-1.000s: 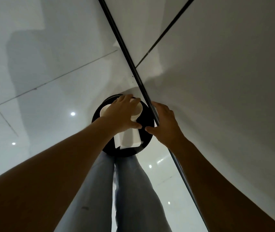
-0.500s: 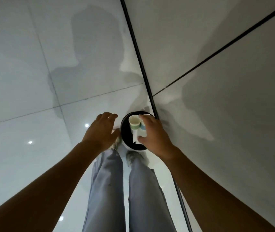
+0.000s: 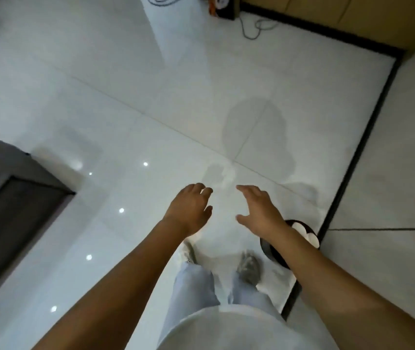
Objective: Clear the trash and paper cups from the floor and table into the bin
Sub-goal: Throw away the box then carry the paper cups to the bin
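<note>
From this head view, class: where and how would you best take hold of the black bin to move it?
Grip the bin by its open round rim, from above on its left, the side away from the wall. It stands upright with white cups inside, the right arm partly hiding it.

— What's the person wearing?
— Light blue jeans (image 3: 193, 294), frayed at the hem, a pale shirt (image 3: 226, 329), greyish shoes (image 3: 249, 270).
— Sleeves?
— Both forearms are bare.
</note>
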